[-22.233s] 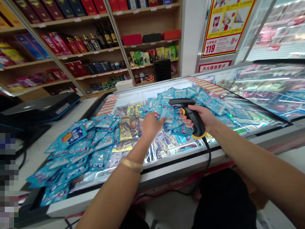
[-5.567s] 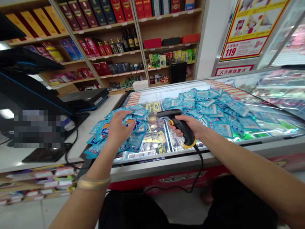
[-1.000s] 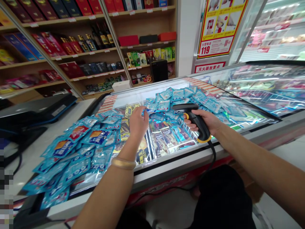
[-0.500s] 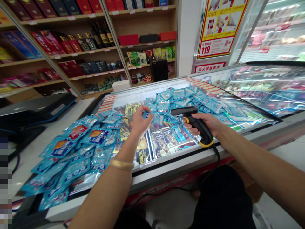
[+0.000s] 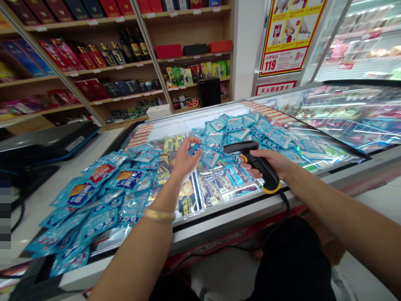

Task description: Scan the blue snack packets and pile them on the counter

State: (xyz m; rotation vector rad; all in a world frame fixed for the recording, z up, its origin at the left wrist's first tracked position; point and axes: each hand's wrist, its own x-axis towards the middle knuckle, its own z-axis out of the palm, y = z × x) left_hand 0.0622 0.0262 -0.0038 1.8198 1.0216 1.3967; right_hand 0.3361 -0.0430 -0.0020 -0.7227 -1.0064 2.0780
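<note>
My left hand (image 5: 188,158), with a gold bangle on its wrist, pinches a small blue snack packet (image 5: 209,156) between thumb and fingers, just above the glass. Facing it, my right hand (image 5: 272,163) is wrapped round the grip of a black and yellow barcode scanner (image 5: 265,167). The scanner's head points left, close to the packet. Beyond my hands lies a loose pile of similar blue packets (image 5: 235,123). Another heap of blue packets (image 5: 103,213) spreads across the left end of the glass, some showing red or dark blue fronts.
Under me is a glass-topped freezer (image 5: 219,213) with ice cream packs (image 5: 214,186) inside. The scanner's cable (image 5: 287,202) hangs over its front edge. A black device (image 5: 50,142) stands on the counter at left. Stocked shelves (image 5: 100,69) line the back wall.
The packet in my left hand has turned and shows more of its face towards the scanner. My left fingers have spread slightly, and the scanner has shifted a little left.
</note>
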